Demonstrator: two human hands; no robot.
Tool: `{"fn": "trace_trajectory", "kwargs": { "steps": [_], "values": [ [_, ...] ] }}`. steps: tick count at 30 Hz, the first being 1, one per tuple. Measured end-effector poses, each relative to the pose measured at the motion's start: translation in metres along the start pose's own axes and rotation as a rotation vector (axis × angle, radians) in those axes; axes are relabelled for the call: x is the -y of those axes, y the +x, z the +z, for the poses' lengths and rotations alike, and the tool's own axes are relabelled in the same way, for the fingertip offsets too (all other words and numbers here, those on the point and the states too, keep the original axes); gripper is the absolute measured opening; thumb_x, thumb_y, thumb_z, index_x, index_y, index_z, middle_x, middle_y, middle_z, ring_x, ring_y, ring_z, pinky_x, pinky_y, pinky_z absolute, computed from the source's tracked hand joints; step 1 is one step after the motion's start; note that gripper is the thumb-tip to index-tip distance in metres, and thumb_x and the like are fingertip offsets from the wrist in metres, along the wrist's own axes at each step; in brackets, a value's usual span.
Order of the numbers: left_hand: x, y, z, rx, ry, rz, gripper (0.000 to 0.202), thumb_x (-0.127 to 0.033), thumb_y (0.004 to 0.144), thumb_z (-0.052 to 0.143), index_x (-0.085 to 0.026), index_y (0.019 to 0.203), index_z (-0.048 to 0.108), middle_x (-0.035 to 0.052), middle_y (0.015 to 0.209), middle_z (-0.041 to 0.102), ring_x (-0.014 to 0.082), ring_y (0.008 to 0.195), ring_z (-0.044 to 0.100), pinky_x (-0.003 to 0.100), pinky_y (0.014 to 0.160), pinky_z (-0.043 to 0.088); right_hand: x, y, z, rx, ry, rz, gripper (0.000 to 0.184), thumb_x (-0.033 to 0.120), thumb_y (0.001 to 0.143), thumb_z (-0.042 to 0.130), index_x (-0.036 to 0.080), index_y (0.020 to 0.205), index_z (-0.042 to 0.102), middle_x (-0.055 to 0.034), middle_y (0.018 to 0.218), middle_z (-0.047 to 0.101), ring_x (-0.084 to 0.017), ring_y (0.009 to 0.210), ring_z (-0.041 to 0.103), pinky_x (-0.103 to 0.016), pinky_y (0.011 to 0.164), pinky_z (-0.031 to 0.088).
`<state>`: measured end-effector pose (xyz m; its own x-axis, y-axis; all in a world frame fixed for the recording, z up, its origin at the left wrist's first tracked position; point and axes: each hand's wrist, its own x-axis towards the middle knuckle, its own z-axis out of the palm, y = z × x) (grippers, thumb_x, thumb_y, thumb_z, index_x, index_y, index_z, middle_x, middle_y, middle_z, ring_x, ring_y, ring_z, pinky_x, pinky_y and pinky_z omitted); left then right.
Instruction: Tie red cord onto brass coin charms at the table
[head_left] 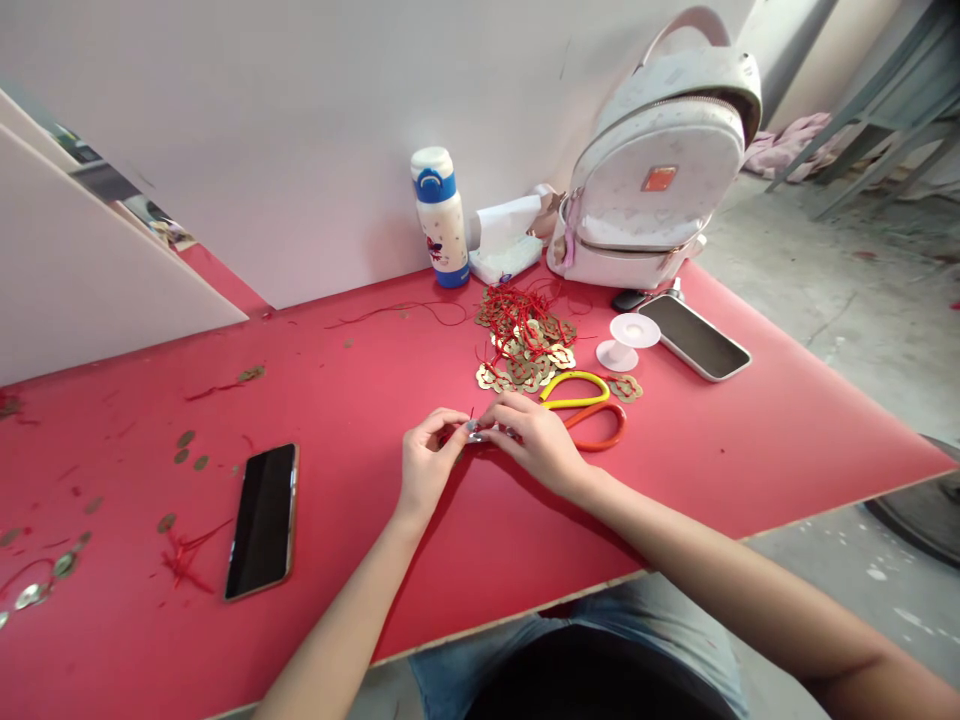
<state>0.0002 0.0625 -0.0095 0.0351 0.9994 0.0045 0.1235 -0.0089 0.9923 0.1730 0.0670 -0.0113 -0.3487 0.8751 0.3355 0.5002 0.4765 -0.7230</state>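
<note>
My left hand (433, 458) and my right hand (536, 440) meet over the red table, fingertips pinched close together. A thin red cord (472, 412) pokes up between them; whatever else lies in the fingers is mostly hidden. Just beyond the hands rests a heap of brass-coloured coins (529, 350) tied with red cord. Scissors with one yellow and one red handle loop (600, 428) lie against my right hand, their blades out of sight. A small tied coin cluster (625, 388) is beside the handles.
A dark-screened phone (262, 522) lies left, near loose coins (186, 439) and red cord scraps (182, 560). At the back stand a bottle (442, 225), white packaging (506, 240) and a white backpack (652, 180). A white spool (628, 342) and second phone (697, 337) are right.
</note>
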Motion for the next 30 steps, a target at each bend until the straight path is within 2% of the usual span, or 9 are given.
{"fn": "trace_trajectory", "kwargs": {
  "steps": [5, 9, 15, 19, 23, 27, 30],
  "values": [
    [0.0024, 0.0002, 0.0012, -0.045, -0.085, -0.035, 0.022, -0.038, 0.073, 0.075, -0.017, 0.078, 0.072, 0.0014, 0.069, 0.066, 0.0129, 0.061, 0.058, 0.022, 0.058, 0.048, 0.0009, -0.0008, 0.0009, -0.02, 0.063, 0.027, 0.013, 0.015, 0.092, 0.059, 0.02, 0.082, 0.066, -0.0019, 0.082, 0.06, -0.014, 0.071, 0.057, -0.024, 0.066, 0.044],
    [0.0029, 0.0002, 0.0005, -0.068, -0.095, -0.072, 0.026, -0.042, 0.073, 0.076, -0.016, 0.074, 0.07, -0.0006, 0.059, 0.062, 0.0103, 0.05, 0.051, 0.021, 0.048, 0.042, 0.0027, -0.0008, 0.0, -0.004, 0.092, -0.005, 0.013, 0.012, 0.091, 0.058, 0.019, 0.082, 0.064, -0.0018, 0.08, 0.058, -0.014, 0.069, 0.054, -0.024, 0.062, 0.042],
    [-0.0032, -0.002, 0.0001, 0.02, -0.122, -0.05, 0.032, -0.046, 0.078, 0.071, -0.018, 0.069, 0.06, -0.0012, 0.061, 0.053, 0.0107, 0.052, 0.047, 0.021, 0.048, 0.04, 0.0054, -0.0011, 0.0009, 0.062, 0.121, -0.088, 0.017, 0.01, 0.091, 0.055, 0.019, 0.078, 0.058, -0.0021, 0.076, 0.06, -0.017, 0.075, 0.053, -0.027, 0.069, 0.041],
    [-0.0065, -0.0033, 0.0011, 0.058, -0.139, -0.008, 0.033, -0.046, 0.081, 0.069, -0.019, 0.067, 0.056, -0.0019, 0.063, 0.05, 0.0111, 0.056, 0.046, 0.022, 0.053, 0.04, 0.0065, -0.003, 0.0027, 0.091, 0.09, -0.127, 0.014, 0.008, 0.089, 0.056, 0.019, 0.08, 0.057, -0.0023, 0.075, 0.06, -0.018, 0.073, 0.051, -0.027, 0.066, 0.039],
    [-0.0049, -0.0039, 0.0008, 0.066, -0.133, -0.018, 0.034, -0.046, 0.082, 0.068, -0.019, 0.067, 0.054, -0.0036, 0.06, 0.047, 0.0093, 0.051, 0.041, 0.021, 0.049, 0.036, 0.0072, -0.0044, 0.004, 0.096, 0.067, -0.169, 0.014, 0.006, 0.085, 0.057, 0.019, 0.079, 0.059, -0.0026, 0.073, 0.059, -0.018, 0.071, 0.051, -0.027, 0.063, 0.037],
    [-0.0008, -0.0021, -0.0018, 0.037, -0.064, -0.007, 0.033, -0.045, 0.082, 0.069, -0.017, 0.069, 0.058, -0.0029, 0.062, 0.051, 0.0089, 0.052, 0.044, 0.02, 0.049, 0.037, 0.0067, -0.0049, 0.0042, 0.081, 0.09, -0.144, 0.013, 0.008, 0.086, 0.058, 0.019, 0.079, 0.061, -0.003, 0.074, 0.061, -0.018, 0.071, 0.053, -0.026, 0.064, 0.038],
    [0.0031, 0.0012, -0.0041, 0.009, -0.033, -0.032, 0.029, -0.045, 0.079, 0.071, -0.016, 0.075, 0.067, -0.0014, 0.065, 0.058, 0.0092, 0.053, 0.048, 0.019, 0.048, 0.037, 0.0059, -0.0042, 0.0033, 0.01, 0.148, -0.076, 0.011, 0.012, 0.091, 0.058, 0.019, 0.083, 0.062, -0.0028, 0.075, 0.063, -0.017, 0.073, 0.056, -0.026, 0.067, 0.041]
  ]
}}
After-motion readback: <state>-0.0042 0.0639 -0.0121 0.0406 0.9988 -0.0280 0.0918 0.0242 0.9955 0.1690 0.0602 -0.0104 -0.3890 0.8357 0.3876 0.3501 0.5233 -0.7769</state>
